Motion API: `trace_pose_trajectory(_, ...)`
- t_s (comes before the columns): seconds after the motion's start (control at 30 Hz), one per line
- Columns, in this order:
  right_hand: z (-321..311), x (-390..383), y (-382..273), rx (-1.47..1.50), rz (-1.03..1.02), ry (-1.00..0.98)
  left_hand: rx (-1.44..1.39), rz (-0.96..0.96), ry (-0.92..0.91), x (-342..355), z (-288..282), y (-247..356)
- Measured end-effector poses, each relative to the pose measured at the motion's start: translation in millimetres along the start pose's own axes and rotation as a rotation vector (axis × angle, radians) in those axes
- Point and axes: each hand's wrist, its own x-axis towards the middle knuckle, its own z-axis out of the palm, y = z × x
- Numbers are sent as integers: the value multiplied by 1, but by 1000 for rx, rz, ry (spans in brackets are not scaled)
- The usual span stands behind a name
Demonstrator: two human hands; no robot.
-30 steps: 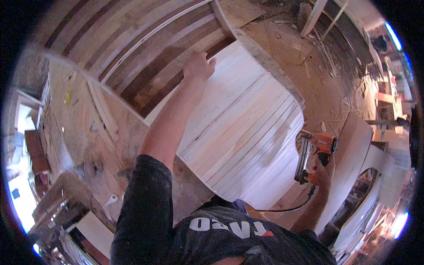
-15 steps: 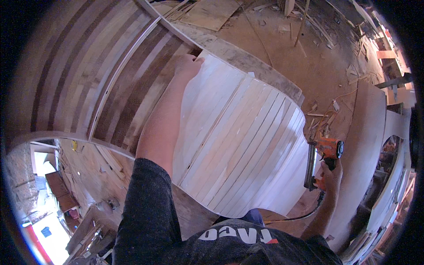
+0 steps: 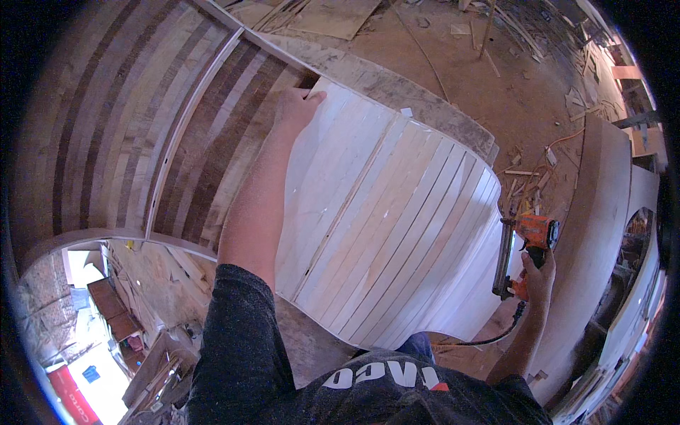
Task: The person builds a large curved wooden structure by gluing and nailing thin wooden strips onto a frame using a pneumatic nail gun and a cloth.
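Note:
In front of me lies a curved wooden frame, partly covered with pale slats (image 3: 382, 219) laid side by side. My left hand (image 3: 301, 108) reaches to its far rim and is closed over the edge of the last pale slat (image 3: 306, 159), with the thumb on top and the fingers curled down out of sight. Off to the right, my right hand (image 3: 540, 275) grips an orange and black nail gun (image 3: 536, 230) by the handle. The gun is held upright, beside the rounded end of the slatted surface. A dark air hose (image 3: 499, 338) runs from its base.
Dark and light striped boards (image 3: 219, 134) show inside the uncovered part of the frame, crossed by a thin rib (image 3: 185, 117). A large curved panel (image 3: 591, 212) stands at the right. Wood scraps (image 3: 528, 188) litter the dirt floor. A small white piece (image 3: 406, 112) lies beyond the rim.
The view has shifted slightly. My left hand stays at the same slat edge, and my right hand still holds the nail gun at the right.

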Motion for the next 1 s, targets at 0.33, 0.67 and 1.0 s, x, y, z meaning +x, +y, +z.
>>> trace_pose_trajectory(0.33,-36,41,11,49,-19,97,-14,17,34,-9,-5,11)
trace_pose_trajectory(0.67,-34,171,-172,-238,-558,-31,-97,-23,-3,-5,2,11)
trace_pose_trajectory(1.0,197,241,-356,-318,-981,-603,-70,33,31,-5,6,-1)
